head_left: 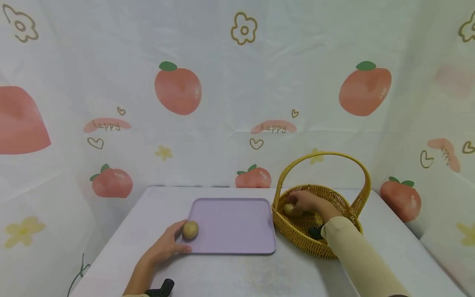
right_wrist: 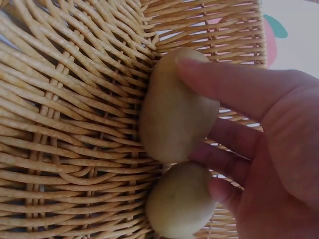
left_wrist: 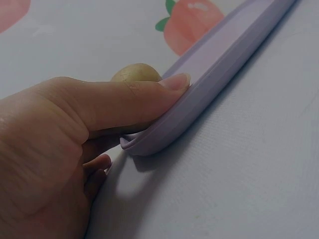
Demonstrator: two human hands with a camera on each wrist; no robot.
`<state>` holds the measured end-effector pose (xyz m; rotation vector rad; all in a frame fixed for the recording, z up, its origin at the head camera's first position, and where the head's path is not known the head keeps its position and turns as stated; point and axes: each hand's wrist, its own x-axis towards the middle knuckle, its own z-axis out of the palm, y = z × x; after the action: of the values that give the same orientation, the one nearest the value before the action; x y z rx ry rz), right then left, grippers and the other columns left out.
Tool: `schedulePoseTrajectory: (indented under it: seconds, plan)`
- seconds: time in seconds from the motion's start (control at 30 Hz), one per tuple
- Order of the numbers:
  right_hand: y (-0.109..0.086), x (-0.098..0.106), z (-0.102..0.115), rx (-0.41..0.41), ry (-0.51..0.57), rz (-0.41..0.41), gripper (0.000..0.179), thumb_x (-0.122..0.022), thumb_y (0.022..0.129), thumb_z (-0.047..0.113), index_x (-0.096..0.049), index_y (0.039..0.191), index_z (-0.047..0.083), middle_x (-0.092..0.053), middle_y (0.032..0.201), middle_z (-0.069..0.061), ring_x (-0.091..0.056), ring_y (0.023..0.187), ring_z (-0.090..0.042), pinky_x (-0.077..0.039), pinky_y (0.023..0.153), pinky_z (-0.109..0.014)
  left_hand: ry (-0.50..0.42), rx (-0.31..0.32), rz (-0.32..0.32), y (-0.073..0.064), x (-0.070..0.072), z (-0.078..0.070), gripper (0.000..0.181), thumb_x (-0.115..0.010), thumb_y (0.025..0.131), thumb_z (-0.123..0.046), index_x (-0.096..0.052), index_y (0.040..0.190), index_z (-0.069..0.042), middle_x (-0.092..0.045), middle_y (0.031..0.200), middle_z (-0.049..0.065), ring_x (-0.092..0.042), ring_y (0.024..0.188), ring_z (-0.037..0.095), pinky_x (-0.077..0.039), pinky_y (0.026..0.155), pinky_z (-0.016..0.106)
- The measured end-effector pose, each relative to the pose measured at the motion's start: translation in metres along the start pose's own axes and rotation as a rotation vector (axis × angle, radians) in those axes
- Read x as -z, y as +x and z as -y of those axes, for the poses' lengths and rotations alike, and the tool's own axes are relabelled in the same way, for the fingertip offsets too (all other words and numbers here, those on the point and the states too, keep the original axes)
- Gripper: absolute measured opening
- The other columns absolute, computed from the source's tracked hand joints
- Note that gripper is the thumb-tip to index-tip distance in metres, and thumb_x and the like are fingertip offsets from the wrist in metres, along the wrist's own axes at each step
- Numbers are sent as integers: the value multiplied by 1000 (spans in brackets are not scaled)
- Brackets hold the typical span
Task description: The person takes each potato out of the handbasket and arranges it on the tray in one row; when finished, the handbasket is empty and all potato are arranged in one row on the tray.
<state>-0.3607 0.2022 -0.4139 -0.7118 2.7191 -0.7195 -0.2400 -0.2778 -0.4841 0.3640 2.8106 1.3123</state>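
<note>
My left hand [head_left: 168,244] grips the left front corner of a lilac tray [head_left: 233,227]. In the left wrist view its thumb lies along the tray's rim, with other fingers curled beside the corner. One round, tan potato [head_left: 190,230] sits on the tray's left side, between that thumb and fingers in the head view. My right hand [head_left: 306,203] reaches into a wicker basket [head_left: 315,250] and holds a potato [right_wrist: 174,109] near its wall, the thumb laid over one end. Directly beside it lies a second potato [right_wrist: 180,199], with a fingertip at its side.
The basket's tall arched handle [head_left: 326,153] rises over my right forearm. Basket and tray stand close together on a white-covered table [head_left: 230,274]. Behind the table hangs a white curtain [head_left: 215,156] printed with fruit and flowers.
</note>
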Motion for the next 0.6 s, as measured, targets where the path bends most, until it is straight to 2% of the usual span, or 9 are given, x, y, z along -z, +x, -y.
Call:
schedulePoseTrajectory:
  seconds: [0.23, 0.43, 0.6]
  plan:
    - [0, -2, 7, -54, 11, 46, 36, -75, 74, 7, -67, 108, 4, -61, 93, -4, -54, 85, -21, -46, 73, -34, 0, 22, 2, 1, -1, 0, 98, -87, 70, -24, -33, 145, 9, -31, 148, 33, -24, 137, 51, -17, 112, 62]
    - [1, 5, 8, -58, -31, 22, 38, -75, 73, 9, -67, 110, 11, -60, 97, -5, -53, 86, -22, -46, 71, -34, 7, 39, -3, 2, -2, 1, 99, -87, 69, -25, -34, 146, 8, -31, 149, 32, -22, 138, 51, -15, 112, 62]
    - [-3, 17, 5, -49, 64, -15, 40, -73, 75, 11, -64, 113, 13, -58, 94, -8, -51, 81, -22, -44, 67, -34, 17, 39, -2, 0, -1, 1, 99, -87, 69, -26, -34, 146, 8, -31, 149, 32, -22, 138, 52, -15, 112, 63]
